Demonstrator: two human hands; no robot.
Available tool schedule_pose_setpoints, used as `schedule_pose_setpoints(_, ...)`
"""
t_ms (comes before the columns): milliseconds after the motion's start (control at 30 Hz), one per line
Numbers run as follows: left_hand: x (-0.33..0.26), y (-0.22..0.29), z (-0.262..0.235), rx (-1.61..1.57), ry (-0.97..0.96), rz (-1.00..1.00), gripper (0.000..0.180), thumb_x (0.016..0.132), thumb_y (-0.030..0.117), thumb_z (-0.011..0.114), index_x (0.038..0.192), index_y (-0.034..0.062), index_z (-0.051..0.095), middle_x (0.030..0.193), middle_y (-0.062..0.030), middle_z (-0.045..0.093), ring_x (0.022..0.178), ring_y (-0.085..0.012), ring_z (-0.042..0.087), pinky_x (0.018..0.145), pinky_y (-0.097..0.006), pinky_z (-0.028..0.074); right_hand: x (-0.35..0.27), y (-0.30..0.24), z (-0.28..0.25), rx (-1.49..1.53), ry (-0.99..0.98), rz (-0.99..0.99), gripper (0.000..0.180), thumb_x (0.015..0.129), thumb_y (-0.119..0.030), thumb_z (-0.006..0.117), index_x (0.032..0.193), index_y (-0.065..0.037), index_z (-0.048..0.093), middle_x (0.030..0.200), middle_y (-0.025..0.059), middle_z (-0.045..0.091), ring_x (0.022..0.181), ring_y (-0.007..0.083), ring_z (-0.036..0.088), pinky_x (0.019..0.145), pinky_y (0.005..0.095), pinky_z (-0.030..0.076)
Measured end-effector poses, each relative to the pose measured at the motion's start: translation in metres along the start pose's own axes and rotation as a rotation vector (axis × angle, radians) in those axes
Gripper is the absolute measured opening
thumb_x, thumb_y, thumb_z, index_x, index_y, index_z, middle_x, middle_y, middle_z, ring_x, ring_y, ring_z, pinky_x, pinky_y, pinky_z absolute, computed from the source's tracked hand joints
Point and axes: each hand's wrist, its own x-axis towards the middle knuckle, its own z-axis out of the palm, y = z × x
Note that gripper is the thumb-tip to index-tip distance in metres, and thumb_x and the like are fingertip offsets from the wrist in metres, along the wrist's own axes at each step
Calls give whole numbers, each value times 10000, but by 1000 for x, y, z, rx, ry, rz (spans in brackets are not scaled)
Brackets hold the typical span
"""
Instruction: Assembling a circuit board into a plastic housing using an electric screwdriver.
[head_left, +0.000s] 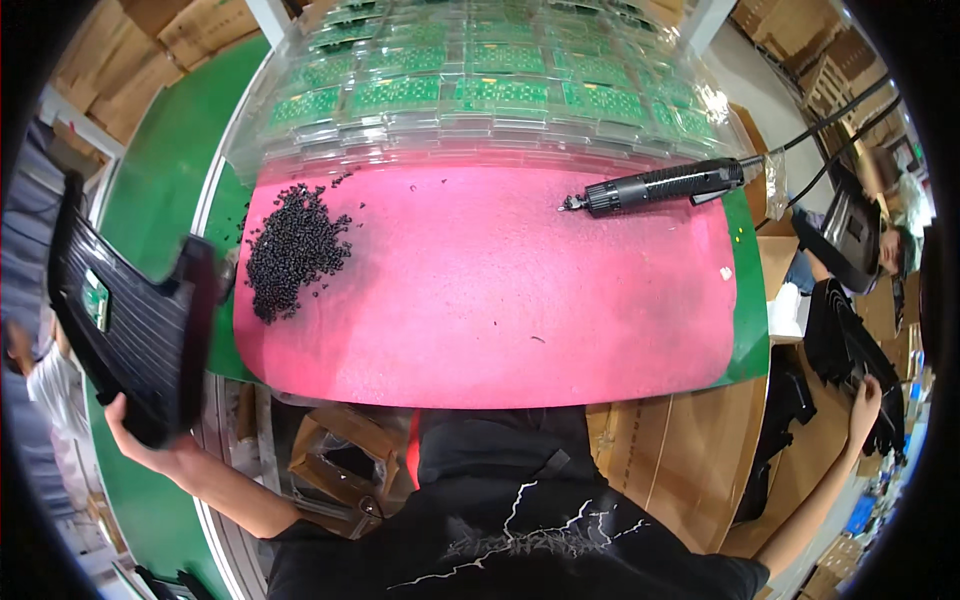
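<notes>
Out to the left, my left hand (148, 447) grips the lower edge of a black plastic housing (165, 320), tilted up over the green bench. A small green circuit board (97, 298) shows inside this housing. Far to the right, my right hand (866, 408) has its fingers closed at the edge of a black plastic part (850, 335) above a cardboard box. On the pink mat (480, 290) lies a heap of small black screws (295, 250). A black electric screwdriver (665, 188) rests at the mat's far right, its tip pointing left.
Clear plastic trays (450, 60) of green circuit boards are stacked behind the mat. A cable (830, 120) runs from the screwdriver to the upper right. More black parts (785, 410) sit in a cardboard box (690, 440) at right. Other people are at both sides.
</notes>
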Motion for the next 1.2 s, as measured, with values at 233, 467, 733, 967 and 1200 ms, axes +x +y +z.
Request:
schedule_pose_setpoints(233, 88, -25, -52, -116, -115, -102, 410, 908, 279, 631, 1217, 20, 554, 1176, -133, 634, 1043, -262, 621, 905, -427, 508, -40, -62, 4, -519, 210, -381, 365, 895, -69, 582, 1254, -27, 536, 1182, 172, 593, 1116, 365, 543, 962, 417, 437)
schedule_pose_setpoints(467, 192, -59, -81, -311, 29, -58, 501, 938, 274, 608, 1309, -27, 458, 1305, -178, 509, 1220, -316, 495, 1063, -514, 409, -50, -31, -7, -681, 460, -488, 431, 857, -28, 562, 1280, 21, 498, 1252, 203, 560, 1174, 366, 527, 985, 445, 420)
schedule_pose_setpoints(733, 67, -52, 12, 23, -111, 359, 563, 933, 97, 514, 1427, -71, 303, 1545, -191, 255, 1429, -264, 241, 1151, -394, 214, -39, -114, -49, -433, 750, -505, 207, 916, -114, 661, 1055, 40, 664, 964, 222, 684, 849, 344, 670, 724, 375, 523)
schedule_pose_setpoints(967, -78, -46, 142, 228, -1251, 296, 358, 916, 103, 524, 1248, -21, 573, 1197, -117, 618, 1135, -201, 571, 945, -337, 460, -90, -408, -47, -194, 11, -1141, 382, 726, -8, 660, 1094, 68, 595, 829, 111, 605, 646, 272, 579, 515, 362, 467)
schedule_pose_setpoints(1200, -134, -76, 184, 587, -1873, 593, 473, 918, 303, 604, 1273, -2, 532, 1222, -181, 574, 1144, -311, 555, 948, -408, 452, -159, -556, 17, -89, -445, -1718, 498, 686, -114, 618, 1173, -10, 603, 705, -9, 421, 570, 87, 466, 392, 211, 372)
